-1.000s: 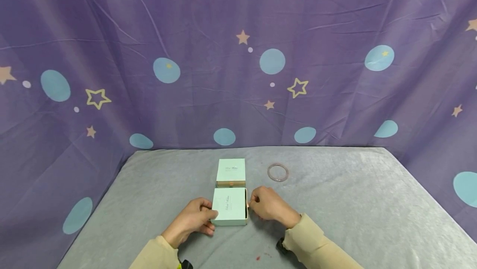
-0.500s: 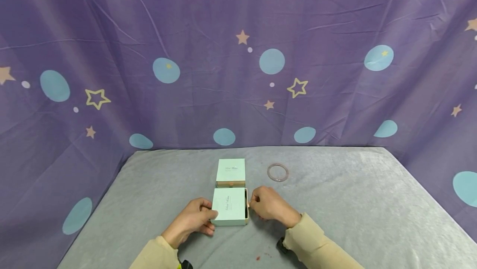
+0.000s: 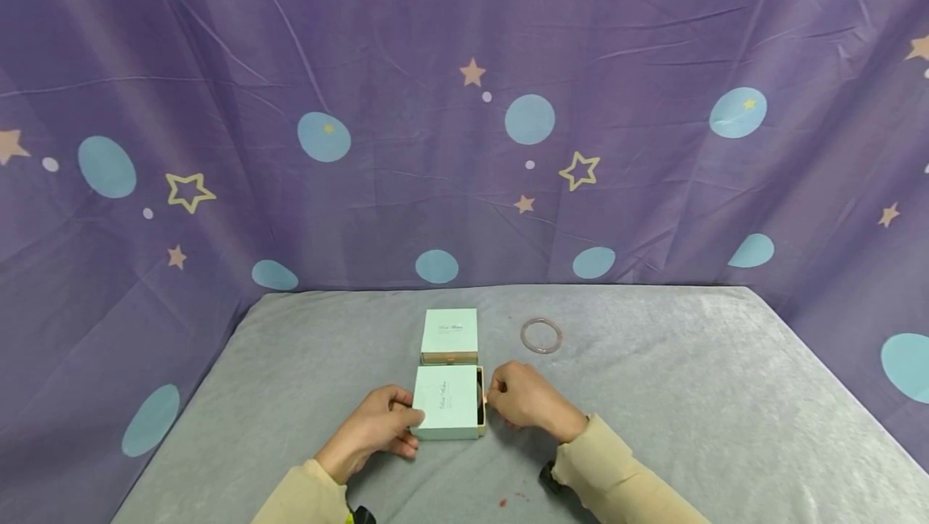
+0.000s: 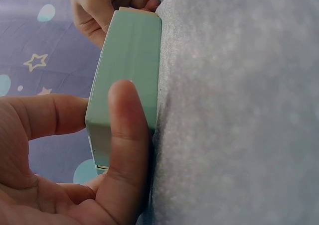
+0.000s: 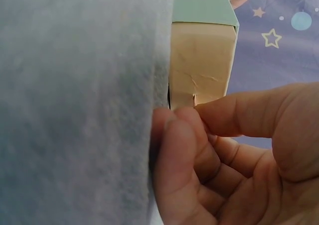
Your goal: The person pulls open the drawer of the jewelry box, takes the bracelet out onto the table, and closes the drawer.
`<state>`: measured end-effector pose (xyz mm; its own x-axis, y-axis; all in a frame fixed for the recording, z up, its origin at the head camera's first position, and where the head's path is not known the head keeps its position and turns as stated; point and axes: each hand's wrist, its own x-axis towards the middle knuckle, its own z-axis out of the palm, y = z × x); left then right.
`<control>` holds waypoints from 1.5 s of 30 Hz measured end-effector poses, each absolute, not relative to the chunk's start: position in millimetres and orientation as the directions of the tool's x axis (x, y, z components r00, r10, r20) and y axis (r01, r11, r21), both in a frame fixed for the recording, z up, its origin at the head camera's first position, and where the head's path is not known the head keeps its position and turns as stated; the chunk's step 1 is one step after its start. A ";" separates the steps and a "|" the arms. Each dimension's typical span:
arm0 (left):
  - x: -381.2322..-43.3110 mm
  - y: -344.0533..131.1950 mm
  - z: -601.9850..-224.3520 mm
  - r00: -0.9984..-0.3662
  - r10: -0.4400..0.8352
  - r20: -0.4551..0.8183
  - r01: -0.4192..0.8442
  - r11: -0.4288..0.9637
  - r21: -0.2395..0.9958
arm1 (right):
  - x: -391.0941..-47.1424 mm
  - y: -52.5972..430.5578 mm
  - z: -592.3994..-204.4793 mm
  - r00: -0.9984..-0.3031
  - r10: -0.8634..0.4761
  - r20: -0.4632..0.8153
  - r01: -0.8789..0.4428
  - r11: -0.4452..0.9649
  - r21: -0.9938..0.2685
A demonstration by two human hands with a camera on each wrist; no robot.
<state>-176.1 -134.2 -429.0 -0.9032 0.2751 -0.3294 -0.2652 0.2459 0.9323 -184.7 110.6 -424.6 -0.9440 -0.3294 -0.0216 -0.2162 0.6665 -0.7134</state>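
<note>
A mint-green drawer box (image 3: 446, 405) with small printed lettering lies on the grey cloth. My left hand (image 3: 376, 429) grips its left end, thumb on top and fingers along the sides. On the right end, the tan drawer (image 5: 202, 56) sticks out slightly, showing a narrow dark gap in the head view. My right hand (image 3: 528, 400) pinches the small pull tab (image 5: 194, 99) at the drawer front; the fingertips hide most of the tab. What lies inside the drawer cannot be made out.
A second mint-green box (image 3: 450, 332) stands directly behind the first one. To its right lies a translucent pinkish bangle (image 3: 560, 340). Grey cloth (image 3: 689, 395) covers the table, and a purple patterned curtain (image 3: 406, 145) hangs behind and at the sides.
The drawer has slid slightly rightward out of its sleeve, widening the dark gap, and my right hand has shifted a little right with it. My left hand and the bangle stay put.
</note>
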 end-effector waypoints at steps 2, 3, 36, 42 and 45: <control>-175.9 -134.1 -428.9 -0.904 0.272 -0.331 -0.266 0.249 0.931 | -184.6 110.7 -424.5 -0.945 -0.327 -0.024 -0.213 0.667 -0.714; -175.9 -134.1 -428.9 -0.904 0.272 -0.331 -0.266 0.251 0.931 | -184.7 110.8 -424.3 -0.945 -0.326 -0.027 -0.209 0.666 -0.716; -176.6 -133.8 -428.1 -0.900 0.281 -0.333 -0.268 0.245 0.932 | -185.2 118.0 -421.4 -0.950 -0.306 -0.056 -0.166 0.652 -0.740; -176.6 -134.0 -427.8 -0.900 0.282 -0.333 -0.268 0.247 0.931 | -184.1 121.4 -423.3 -0.954 -0.296 -0.038 -0.169 0.641 -0.749; -176.3 -134.2 -427.5 -0.900 0.280 -0.335 -0.270 0.247 0.931 | -184.0 122.8 -424.3 -0.956 -0.292 -0.036 -0.170 0.645 -0.745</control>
<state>-176.3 -134.2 -427.5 -0.8996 0.2802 -0.3351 -0.2698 0.2468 0.9308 -184.0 122.8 -424.3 -0.9556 -0.2924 -0.0356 -0.1696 0.6449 -0.7452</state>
